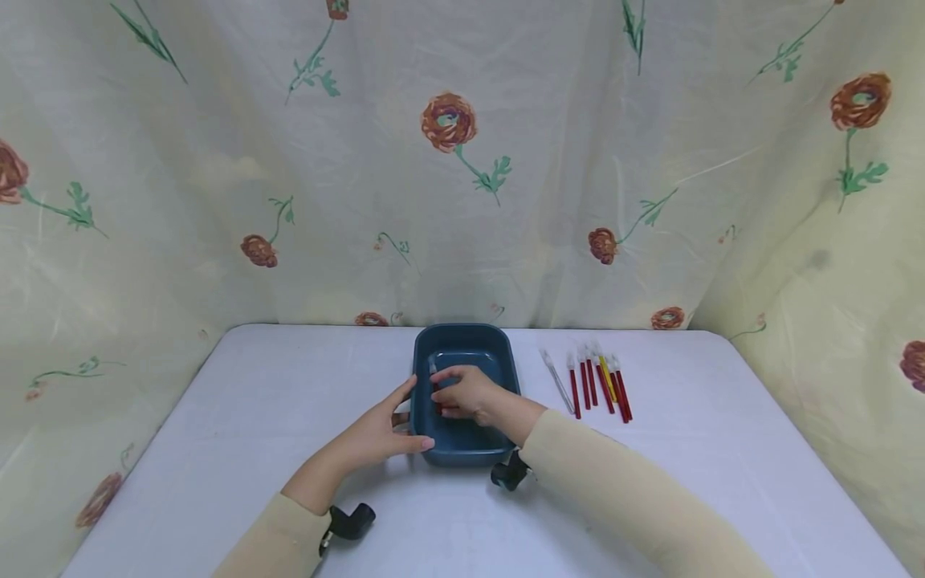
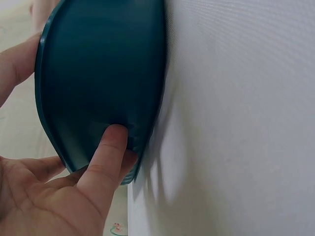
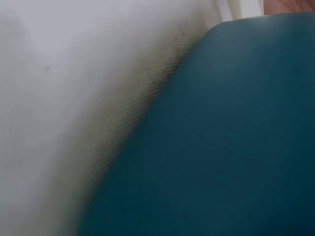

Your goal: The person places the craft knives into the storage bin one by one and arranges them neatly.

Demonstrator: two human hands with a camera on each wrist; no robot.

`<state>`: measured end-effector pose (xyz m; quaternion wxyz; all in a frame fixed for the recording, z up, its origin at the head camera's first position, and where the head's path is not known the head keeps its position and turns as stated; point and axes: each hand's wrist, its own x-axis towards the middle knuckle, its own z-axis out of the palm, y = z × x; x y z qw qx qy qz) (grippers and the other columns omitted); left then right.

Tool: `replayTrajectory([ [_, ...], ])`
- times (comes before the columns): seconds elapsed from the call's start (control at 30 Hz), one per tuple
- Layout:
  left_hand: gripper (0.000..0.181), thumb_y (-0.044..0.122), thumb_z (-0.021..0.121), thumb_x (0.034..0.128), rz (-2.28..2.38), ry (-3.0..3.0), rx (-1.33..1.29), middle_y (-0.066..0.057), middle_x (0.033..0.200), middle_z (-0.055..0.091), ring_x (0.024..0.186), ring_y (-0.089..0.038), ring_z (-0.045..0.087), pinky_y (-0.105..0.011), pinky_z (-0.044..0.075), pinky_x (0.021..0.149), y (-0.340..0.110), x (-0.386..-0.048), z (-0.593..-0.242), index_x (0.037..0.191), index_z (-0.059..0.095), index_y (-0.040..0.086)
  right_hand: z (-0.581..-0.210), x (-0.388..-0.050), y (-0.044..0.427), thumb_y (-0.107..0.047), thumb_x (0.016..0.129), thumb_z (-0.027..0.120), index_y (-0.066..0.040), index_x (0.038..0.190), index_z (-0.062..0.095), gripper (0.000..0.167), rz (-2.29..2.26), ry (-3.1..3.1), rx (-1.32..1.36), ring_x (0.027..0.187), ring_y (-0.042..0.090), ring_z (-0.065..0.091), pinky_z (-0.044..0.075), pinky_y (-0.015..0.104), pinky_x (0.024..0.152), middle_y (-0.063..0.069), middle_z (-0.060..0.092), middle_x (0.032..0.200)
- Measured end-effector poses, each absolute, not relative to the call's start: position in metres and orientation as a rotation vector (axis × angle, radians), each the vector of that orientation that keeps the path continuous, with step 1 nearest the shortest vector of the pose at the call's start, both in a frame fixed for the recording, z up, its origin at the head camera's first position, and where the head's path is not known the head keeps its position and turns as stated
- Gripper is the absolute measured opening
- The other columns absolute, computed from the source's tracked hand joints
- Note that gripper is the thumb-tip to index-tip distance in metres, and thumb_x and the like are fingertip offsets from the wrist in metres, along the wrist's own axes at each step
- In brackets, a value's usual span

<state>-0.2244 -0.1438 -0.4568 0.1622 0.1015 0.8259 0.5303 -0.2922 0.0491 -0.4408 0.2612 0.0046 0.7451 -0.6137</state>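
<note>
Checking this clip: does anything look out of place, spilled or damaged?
Nothing spilled or damaged that I can see. Right of the blue tray, a yellow stick lies among red sticks and a grey stick slants at the group's left edge; only their odd colours stand out.

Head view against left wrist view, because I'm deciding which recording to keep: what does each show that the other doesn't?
Only the head view shows the inside of the blue tray, the red stick at the fingers of the right hand, and the loose sticks, mostly red, lying to the tray's right.

Only the left wrist view shows the palm side of the left hand, with a fingertip against the tray's outer wall.

Both show the left hand touching the tray, the white table, and some flowered curtain.
</note>
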Motion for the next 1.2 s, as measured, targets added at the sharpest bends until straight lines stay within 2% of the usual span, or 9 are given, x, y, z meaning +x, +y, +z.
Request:
replayTrajectory([
  [0.5, 0.103, 0.033, 0.081, 0.0856, 1.491, 2.371, 0.29, -0.018, 0.162, 0.027, 0.141, -0.04, 0.039, -0.057, 0.042, 0.106, -0.143, -0.223, -0.456, 0.162, 0.014, 0.023, -0.443, -0.288, 0.046, 0.001, 0.097, 0.062, -0.003, 0.128, 0.063, 0.032, -1.659, 2.031, 0.008, 0.073, 0.015, 0.065, 0.059, 0.026, 0.068, 0.015, 0.07, 0.099],
  [0.9, 0.104, 0.034, 0.083, 0.0836, 1.469, 2.396, 0.263, -0.018, 0.16, 0.031, 0.141, -0.041, 0.04, -0.061, 0.04, 0.105, -0.142, -0.224, -0.456, 0.162, 0.015, 0.023, -0.435, -0.29, 0.055, -0.003, 0.098, 0.062, -0.003, 0.133, 0.06, 0.035, -1.651, 2.05, 0.019, 0.092, 0.026, 0.069, 0.06, 0.031, 0.075, 0.02, 0.068, 0.115],
  [1.2, 0.105, 0.038, 0.084, 0.0823, 1.455, 2.414, 0.264, -0.019, 0.159, 0.033, 0.14, -0.042, 0.042, -0.062, 0.041, 0.104, -0.142, -0.224, -0.456, 0.162, 0.017, 0.023, -0.422, -0.288, 0.067, -0.012, 0.099, 0.064, -0.001, 0.128, 0.063, 0.032, -1.614, 2.171, -0.055, 0.095, 0.028, 0.069, 0.06, 0.034, 0.077, 0.019, 0.065, 0.115],
])
